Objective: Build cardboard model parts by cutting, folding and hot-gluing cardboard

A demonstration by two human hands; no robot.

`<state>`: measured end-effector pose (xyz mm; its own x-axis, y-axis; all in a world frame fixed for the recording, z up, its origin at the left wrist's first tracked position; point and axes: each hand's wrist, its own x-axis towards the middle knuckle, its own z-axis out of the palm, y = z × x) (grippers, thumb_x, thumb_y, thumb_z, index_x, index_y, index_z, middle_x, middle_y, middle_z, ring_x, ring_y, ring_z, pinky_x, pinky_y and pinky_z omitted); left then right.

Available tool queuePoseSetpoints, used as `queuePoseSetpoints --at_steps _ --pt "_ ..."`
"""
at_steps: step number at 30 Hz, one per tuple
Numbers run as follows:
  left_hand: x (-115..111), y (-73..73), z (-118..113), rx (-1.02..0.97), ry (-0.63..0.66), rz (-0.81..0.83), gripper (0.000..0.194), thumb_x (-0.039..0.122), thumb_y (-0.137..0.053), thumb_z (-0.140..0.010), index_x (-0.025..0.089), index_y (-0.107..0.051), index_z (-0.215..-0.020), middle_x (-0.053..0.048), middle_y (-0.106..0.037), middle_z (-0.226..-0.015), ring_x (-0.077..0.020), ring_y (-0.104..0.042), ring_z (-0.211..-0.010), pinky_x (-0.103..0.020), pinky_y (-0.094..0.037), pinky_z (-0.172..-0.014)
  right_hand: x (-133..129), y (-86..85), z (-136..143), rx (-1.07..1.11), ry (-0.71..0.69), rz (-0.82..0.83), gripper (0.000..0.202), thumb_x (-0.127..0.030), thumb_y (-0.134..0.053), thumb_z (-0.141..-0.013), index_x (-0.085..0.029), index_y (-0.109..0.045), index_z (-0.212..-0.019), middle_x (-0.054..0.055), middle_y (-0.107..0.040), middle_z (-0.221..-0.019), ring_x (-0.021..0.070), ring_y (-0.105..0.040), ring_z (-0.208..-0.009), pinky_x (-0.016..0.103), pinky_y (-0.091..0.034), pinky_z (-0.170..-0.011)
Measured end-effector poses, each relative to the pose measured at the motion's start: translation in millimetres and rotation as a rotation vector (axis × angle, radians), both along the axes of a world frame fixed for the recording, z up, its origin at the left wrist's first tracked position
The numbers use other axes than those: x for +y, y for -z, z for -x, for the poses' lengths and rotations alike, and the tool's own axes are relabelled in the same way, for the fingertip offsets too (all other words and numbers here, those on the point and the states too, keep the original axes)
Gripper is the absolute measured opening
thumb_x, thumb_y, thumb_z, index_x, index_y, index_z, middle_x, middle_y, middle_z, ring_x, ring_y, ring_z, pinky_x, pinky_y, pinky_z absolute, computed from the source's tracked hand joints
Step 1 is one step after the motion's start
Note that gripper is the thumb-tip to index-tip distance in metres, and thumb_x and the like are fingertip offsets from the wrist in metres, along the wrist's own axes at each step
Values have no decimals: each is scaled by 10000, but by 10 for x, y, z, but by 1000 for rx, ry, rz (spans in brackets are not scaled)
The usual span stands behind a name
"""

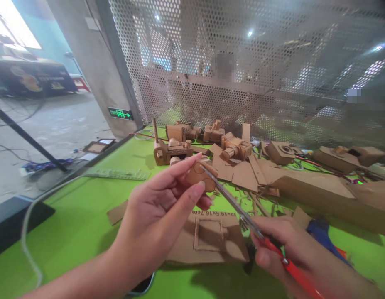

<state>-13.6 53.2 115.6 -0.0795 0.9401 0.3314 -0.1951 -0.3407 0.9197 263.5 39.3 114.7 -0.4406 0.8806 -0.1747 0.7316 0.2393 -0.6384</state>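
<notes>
Bench: a bright green bench (70,241), its far edge along a perforated metal screen (180,54).
Left grip: the person's left hand (159,209) comes in from the near left, thumb and fingers closed in a light pinch around a small cardboard piece (195,177).
Small cardboard piece: raised above the middle of the bench, between the left thumb and fingertips; a circle is drawn on the face turned up to the viewer.
Right grip: the right hand (295,241), at the near right, is wrapped around the red-handled scissors (229,198).
Red-handled scissors: slanting from the right hand up to the small cardboard piece, tip at the drawn circle. Seen nearly edge-on, so how far the blades are parted, or whether they bite, I cannot tell.
Why held so: probably the tilt leaves the drawn line in sight, and the pinch steadies the piece against the tip.
Cardboard sheet (184,245): flat on the bench below the hands, marked with a rectangular outline.
Toward the far edge: cardboard models (176,132) in a loose row, perhaps set back to leave working room.
Toward the right edge: a long folded cardboard panel (317,199), with scraps (245,178) beside it.
</notes>
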Motion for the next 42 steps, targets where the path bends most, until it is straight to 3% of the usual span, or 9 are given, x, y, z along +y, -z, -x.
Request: queuePoseSetpoints --at_steps 6,10,13,17,24,31,37,42 --pt "-2 5 19 56 31 14 457 194 -865 -1006 325 -834 -1443 12 -844 -918 -116 -763 -733 -179 -687 -715 2 49 -15 70 -41 1 558 -786 -562 -1086 -265 -671 -921 50 -754 -897 238 -669 -784 320 -567 -716" --pt "-2 -17 27 125 -10 27 685 236 -876 -988 225 -653 -1636 9 -788 -845 -152 -760 -719 -222 -699 -710 7 24 28 88 -17 12 560 -786 -593 -1071 -260 -677 -895 56 -760 -879 250 -687 -797 321 -585 -708" --pt "21 -33 29 114 -2 12 732 252 -875 -978 153 -580 -1641 -10 -789 -841 -163 -746 -678 -209 -664 -607 12 14 48 57 -3 25 612 -831 -547 -1066 -258 -655 -881 62 -748 -867 254 -690 -802 322 -580 -694" --pt "29 -30 27 93 8 25 603 237 -865 -992 192 -596 -1529 1 -799 -846 -148 -741 -677 -186 -642 -588 11 0 60 67 31 72 628 -849 -538 -1063 -258 -651 -879 60 -743 -871 253 -684 -811 309 -573 -675" --pt "4 21 16 77 5 17 164 215 -794 -1089 246 -661 -1180 25 -852 -942 -107 -830 -808 -138 -678 -716 -12 33 30 65 30 14 611 -828 -565 -1065 -261 -706 -888 67 -770 -898 268 -717 -860 336 -628 -775" --pt "39 18 -14 -7 9 26 158 186 -840 -1043 226 -708 -1119 11 -872 -935 -151 -881 -818 -173 -728 -712 -25 126 -30 130 71 29 565 -794 -625 -1061 -269 -742 -888 49 -761 -865 256 -700 -832 311 -634 -756" --pt "32 35 -25 -47 35 36 138 212 -845 -1051 232 -732 -1129 14 -877 -948 -135 -872 -811 -188 -741 -789 -12 82 -32 122 66 40 512 -748 -682 -1051 -266 -738 -886 37 -759 -854 243 -686 -803 298 -621 -733" --pt "55 23 -25 -85 7 65 178 177 -859 -1032 208 -716 -1134 7 -883 -903 -144 -880 -810 -170 -732 -742 -2 56 -28 89 25 65 471 -714 -657 -1074 -272 -739 -932 53 -799 -925 245 -710 -808 300 -618 -720"
